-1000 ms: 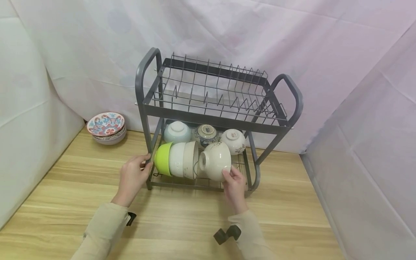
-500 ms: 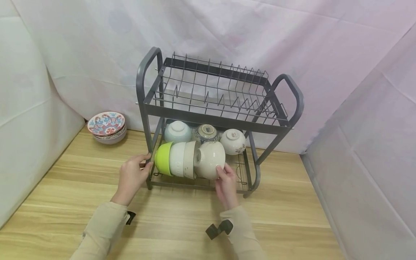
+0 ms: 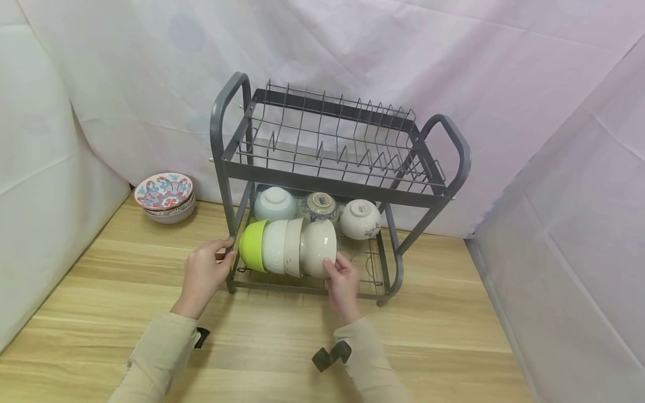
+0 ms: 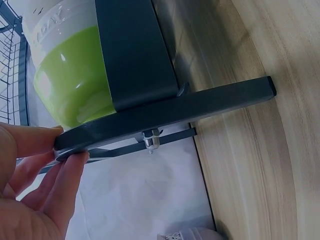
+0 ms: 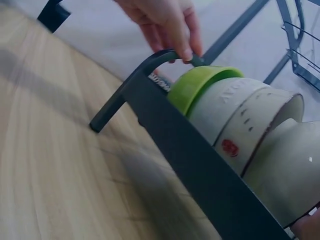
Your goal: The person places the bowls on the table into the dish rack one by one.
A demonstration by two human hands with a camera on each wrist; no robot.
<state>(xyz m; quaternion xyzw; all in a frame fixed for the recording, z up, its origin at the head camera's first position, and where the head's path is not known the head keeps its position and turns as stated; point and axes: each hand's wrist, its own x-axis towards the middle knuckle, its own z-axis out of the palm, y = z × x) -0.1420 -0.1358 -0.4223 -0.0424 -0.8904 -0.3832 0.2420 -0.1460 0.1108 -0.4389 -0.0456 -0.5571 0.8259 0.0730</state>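
On the lower shelf of a dark grey dish rack point(image 3: 322, 179), a green bowl point(image 3: 253, 246), a white bowl point(image 3: 274, 247) and a cream bowl point(image 3: 293, 247) nest on their sides along the front. My right hand point(image 3: 344, 282) grips a glossy off-white bowl point(image 3: 320, 249) by its rim. This bowl lies sideways, its foot turned into the cream bowl's opening. Thumb and fingers of my left hand point(image 3: 205, 274) pinch the rack's left frame tube point(image 4: 165, 112), just beside the green bowl.
Behind the row, a pale blue bowl point(image 3: 275, 205), a dark-patterned bowl point(image 3: 319, 207) and a white flowered bowl point(image 3: 360, 219) sit upside down. Stacked patterned bowls point(image 3: 164, 196) stand left of the rack on the wooden table point(image 3: 272, 347). The upper rack has wire dividers point(image 3: 322, 134).
My right hand has moved the off-white bowl leftward, from apart to against the cream bowl's opening. The left hand keeps its place on the rack.
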